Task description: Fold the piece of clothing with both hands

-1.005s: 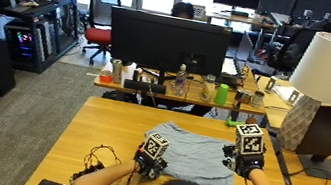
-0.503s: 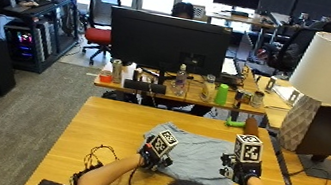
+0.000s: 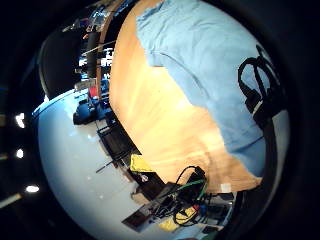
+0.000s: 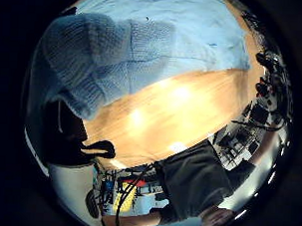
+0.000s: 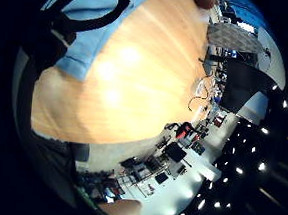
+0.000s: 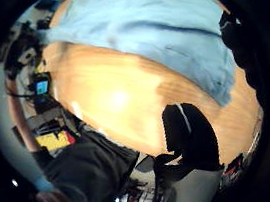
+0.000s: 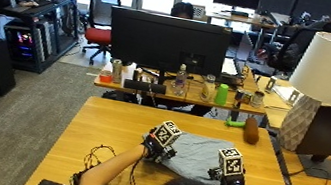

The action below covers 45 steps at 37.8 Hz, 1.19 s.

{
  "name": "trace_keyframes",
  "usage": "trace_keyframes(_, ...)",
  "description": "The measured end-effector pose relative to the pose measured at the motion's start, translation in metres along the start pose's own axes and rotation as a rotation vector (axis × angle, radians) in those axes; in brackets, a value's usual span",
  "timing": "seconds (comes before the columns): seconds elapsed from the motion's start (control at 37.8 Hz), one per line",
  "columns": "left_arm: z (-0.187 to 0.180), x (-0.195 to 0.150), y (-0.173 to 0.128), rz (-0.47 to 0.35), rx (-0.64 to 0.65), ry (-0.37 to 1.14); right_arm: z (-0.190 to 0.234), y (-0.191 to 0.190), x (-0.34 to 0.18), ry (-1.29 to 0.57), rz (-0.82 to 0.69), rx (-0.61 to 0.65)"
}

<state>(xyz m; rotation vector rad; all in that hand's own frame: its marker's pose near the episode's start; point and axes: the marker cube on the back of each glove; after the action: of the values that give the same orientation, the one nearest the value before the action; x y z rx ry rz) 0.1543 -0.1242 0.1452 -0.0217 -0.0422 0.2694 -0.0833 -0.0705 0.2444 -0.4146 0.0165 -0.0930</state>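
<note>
My left hand (image 7: pixel 157 148) pinches a bunched edge of the blue shirt (image 7: pixel 194 153) lying on the table (image 7: pixel 106 123); my right hand (image 7: pixel 228 176) seems to grip its near edge too, I can't be sure. Mid-fold: next, carry both edges across evenly. A roller (image 7: pixel 251 130) lies beyond, clear

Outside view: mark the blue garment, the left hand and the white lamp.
blue garment (image 7: pixel 199 155), outside view, bare cloth between the hands.
left hand (image 7: pixel 155 147), outside view, glove at the garment's left edge.
white lamp (image 7: pixel 329 61), outside view, middle of the shade.
</note>
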Motion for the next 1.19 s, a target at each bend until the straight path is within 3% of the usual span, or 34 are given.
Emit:
trace_keyframes(0.11,-0.003,-0.001,0.003,0.016,-0.015,0.033,0.021,-0.016,0.0,-0.001,0.01,-0.062)
trace_keyframes(0.21,-0.008,-0.004,0.009,-0.004,-0.051,0.067,0.001,0.031,-0.013,0.007,0.052,-0.077)
trace_keyframes(0.4,-0.017,-0.003,0.017,0.042,-0.133,0.162,0.0,0.034,-0.016,-0.026,0.044,0.002)
trace_keyframes(0.63,-0.01,-0.005,0.022,-0.004,-0.173,0.151,-0.001,0.035,-0.012,-0.073,0.072,0.09)
trace_keyframes(0.74,0.003,0.001,0.031,0.008,-0.201,0.134,0.014,0.014,-0.003,-0.099,0.038,0.091)
trace_keyframes(0.85,0.012,0.008,0.045,0.035,-0.221,0.094,0.032,-0.009,0.01,-0.089,-0.001,0.015)
trace_keyframes(0.93,0.02,0.011,0.046,0.076,-0.263,0.12,0.023,0.005,0.01,-0.056,-0.032,-0.035)
trace_keyframes(1.03,0.035,0.005,0.024,0.176,-0.275,0.173,-0.003,0.024,0.012,-0.018,-0.094,-0.092)
trace_keyframes(1.19,0.01,-0.008,0.044,0.209,-0.374,0.272,-0.051,0.045,0.018,-0.039,-0.168,-0.156)
